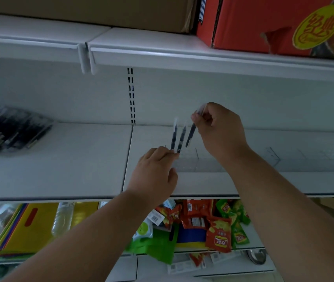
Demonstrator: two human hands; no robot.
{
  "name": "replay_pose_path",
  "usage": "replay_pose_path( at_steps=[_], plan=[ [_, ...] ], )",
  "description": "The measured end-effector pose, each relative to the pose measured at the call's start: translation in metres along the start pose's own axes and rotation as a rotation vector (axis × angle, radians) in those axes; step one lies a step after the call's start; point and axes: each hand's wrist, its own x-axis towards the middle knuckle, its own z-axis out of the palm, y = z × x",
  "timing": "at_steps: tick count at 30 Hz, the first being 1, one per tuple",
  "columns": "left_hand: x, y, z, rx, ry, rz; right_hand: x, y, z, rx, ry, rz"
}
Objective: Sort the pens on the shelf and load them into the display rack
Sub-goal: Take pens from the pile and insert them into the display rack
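Two dark pens (177, 139) stand upright in a clear display rack (198, 159) on the white shelf (60, 159). The left hand (153, 174) pinches their bases; the right hand (221, 129) grips a third pen (190, 135) just beside them. A pile of packaged pens (9, 129) lies far left.

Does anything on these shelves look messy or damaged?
Yes. The snack packets on the lower shelf lie in a jumbled heap, some spilling over its front edge. The red carton up top has a torn patch.
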Motion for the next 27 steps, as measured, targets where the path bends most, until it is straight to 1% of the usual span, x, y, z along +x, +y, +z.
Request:
replay_pose_path(
  at_steps=[7,11,14,19,27],
  plan=[
    [0.000,-0.005,0.002,-0.006,-0.010,0.010,0.004,0.000,0.007,0.021,0.022,0.056],
    [0.001,-0.006,0.001,-0.010,-0.028,0.022,0.004,0.002,0.007,-0.038,0.025,0.048],
    [0.001,-0.007,0.002,-0.015,-0.025,0.028,-0.001,0.010,0.011,-0.012,-0.039,0.080],
    [0.000,-0.007,0.003,-0.032,-0.006,0.037,-0.009,0.018,0.030,-0.090,-0.156,0.061],
    [0.002,-0.006,0.000,-0.029,-0.015,0.029,-0.010,0.020,0.038,-0.126,-0.120,0.061]
  ],
)
